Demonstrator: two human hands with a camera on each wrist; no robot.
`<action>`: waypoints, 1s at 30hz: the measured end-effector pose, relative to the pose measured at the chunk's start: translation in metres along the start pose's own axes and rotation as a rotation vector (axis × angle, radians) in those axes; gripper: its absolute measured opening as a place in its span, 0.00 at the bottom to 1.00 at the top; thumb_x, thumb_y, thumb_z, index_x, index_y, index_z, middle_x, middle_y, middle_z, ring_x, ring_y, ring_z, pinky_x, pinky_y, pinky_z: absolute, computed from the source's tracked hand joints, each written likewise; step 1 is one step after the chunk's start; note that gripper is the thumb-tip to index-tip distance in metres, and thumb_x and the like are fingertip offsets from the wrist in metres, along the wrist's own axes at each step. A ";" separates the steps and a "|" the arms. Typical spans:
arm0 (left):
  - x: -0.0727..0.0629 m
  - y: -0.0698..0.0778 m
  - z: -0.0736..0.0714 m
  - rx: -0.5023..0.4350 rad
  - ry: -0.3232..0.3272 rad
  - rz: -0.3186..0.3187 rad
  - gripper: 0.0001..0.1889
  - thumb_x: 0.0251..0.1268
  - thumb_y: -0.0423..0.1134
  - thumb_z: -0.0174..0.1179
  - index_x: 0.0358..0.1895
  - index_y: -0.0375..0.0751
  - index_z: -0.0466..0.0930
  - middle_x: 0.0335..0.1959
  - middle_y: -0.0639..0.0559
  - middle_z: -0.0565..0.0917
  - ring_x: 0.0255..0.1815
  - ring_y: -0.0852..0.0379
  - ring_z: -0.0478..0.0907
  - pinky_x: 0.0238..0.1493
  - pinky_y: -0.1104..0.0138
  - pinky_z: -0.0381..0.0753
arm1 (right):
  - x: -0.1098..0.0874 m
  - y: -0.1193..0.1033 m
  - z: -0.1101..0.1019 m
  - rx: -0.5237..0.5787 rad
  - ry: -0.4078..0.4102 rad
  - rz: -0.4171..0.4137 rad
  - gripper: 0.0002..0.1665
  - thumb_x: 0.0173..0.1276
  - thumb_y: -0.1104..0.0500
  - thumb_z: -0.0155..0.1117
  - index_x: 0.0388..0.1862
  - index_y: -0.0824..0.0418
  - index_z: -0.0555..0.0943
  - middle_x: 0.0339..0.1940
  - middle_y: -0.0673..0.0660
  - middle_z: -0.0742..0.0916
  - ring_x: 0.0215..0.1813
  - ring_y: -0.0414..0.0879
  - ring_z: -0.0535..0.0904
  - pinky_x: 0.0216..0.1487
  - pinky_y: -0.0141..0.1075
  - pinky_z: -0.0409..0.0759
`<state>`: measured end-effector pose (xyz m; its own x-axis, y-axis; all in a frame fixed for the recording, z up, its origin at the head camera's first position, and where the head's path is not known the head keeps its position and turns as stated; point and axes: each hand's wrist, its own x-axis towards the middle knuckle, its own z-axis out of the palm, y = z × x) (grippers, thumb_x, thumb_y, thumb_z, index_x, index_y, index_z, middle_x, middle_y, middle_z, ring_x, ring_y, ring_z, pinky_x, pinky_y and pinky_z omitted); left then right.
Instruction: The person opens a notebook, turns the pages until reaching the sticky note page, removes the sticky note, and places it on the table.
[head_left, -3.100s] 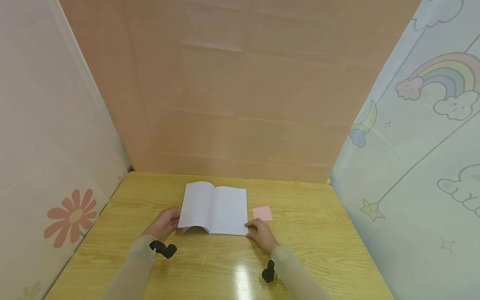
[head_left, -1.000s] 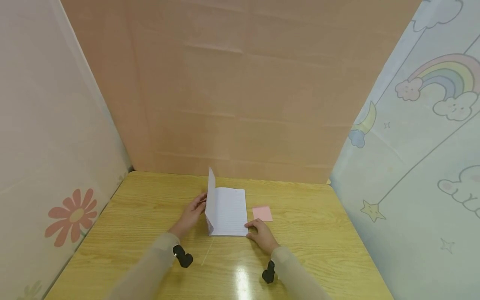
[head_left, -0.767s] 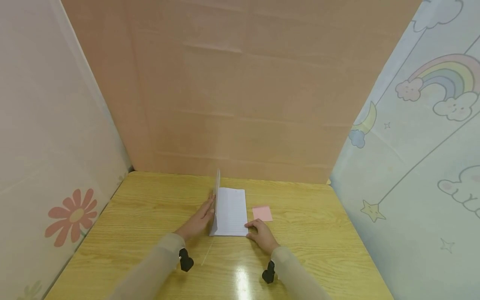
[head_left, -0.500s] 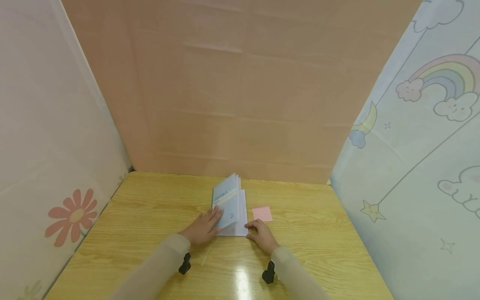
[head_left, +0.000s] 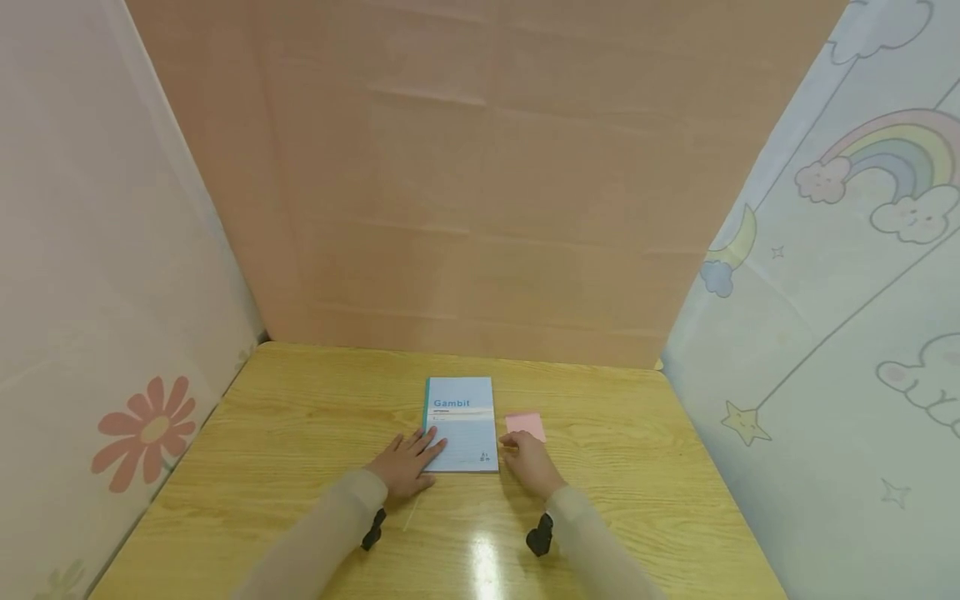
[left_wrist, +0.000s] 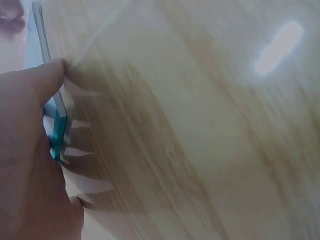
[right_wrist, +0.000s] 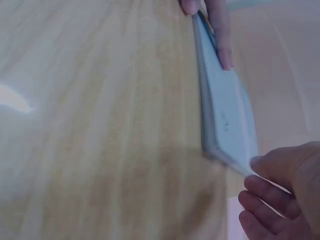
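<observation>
A light blue notebook (head_left: 467,437) with "Gambit" on its cover lies closed, flat on the wooden table. My left hand (head_left: 405,467) rests with spread fingers on its lower left part, fingertips on the cover. In the left wrist view, the teal spine (left_wrist: 58,135) shows beside the thumb. At the notebook's right edge is my right hand (head_left: 531,468), its fingers loosely bent and holding nothing. The right wrist view has the right thumb (right_wrist: 275,165) close by the notebook's edge, other fingers below it. A pink sticky note (head_left: 527,425) lies just beyond the right hand.
The wooden table (head_left: 615,467) reaches back to a plain tan backdrop (head_left: 480,208). Patterned walls stand on both sides, the left one with a red flower (head_left: 146,433), the right one with a rainbow (head_left: 892,150).
The open notebook's left half has swung over to the right and now lies closed. My left hand moved right with it and flattened onto the cover. My right hand has let go of the right edge.
</observation>
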<state>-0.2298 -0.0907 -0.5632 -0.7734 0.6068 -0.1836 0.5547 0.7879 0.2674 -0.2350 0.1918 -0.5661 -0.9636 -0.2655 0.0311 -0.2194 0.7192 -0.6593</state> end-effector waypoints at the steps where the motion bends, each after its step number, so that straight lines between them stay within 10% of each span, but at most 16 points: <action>1: 0.000 0.000 0.000 0.000 -0.002 0.000 0.33 0.75 0.54 0.45 0.77 0.49 0.51 0.79 0.45 0.49 0.79 0.43 0.47 0.74 0.42 0.49 | 0.002 -0.004 -0.002 -0.029 0.025 -0.002 0.14 0.68 0.66 0.61 0.52 0.67 0.79 0.50 0.62 0.83 0.55 0.58 0.78 0.57 0.51 0.78; 12: 0.003 -0.003 0.005 0.020 0.007 -0.009 0.33 0.74 0.56 0.46 0.77 0.51 0.52 0.79 0.47 0.50 0.79 0.44 0.48 0.74 0.42 0.51 | 0.011 -0.017 0.012 -0.534 0.031 -0.306 0.38 0.71 0.51 0.59 0.74 0.64 0.61 0.74 0.68 0.64 0.72 0.65 0.63 0.68 0.57 0.67; 20: 0.005 -0.006 0.008 0.035 0.043 0.016 0.32 0.74 0.54 0.47 0.77 0.50 0.54 0.78 0.45 0.53 0.78 0.43 0.50 0.72 0.41 0.55 | 0.001 -0.012 0.023 -0.639 -0.210 -0.266 0.37 0.76 0.43 0.47 0.77 0.57 0.57 0.78 0.61 0.60 0.77 0.60 0.55 0.72 0.60 0.58; 30: 0.009 -0.015 0.016 0.118 0.099 0.040 0.30 0.74 0.51 0.49 0.76 0.53 0.55 0.78 0.47 0.55 0.76 0.45 0.55 0.70 0.44 0.61 | -0.003 -0.014 0.029 -0.589 -0.230 -0.236 0.35 0.76 0.46 0.48 0.76 0.58 0.58 0.77 0.61 0.62 0.76 0.60 0.57 0.72 0.58 0.59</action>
<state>-0.2402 -0.0958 -0.5844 -0.7734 0.6289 -0.0793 0.6131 0.7740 0.1581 -0.2250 0.1641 -0.5790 -0.8368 -0.5417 -0.0798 -0.5297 0.8377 -0.1328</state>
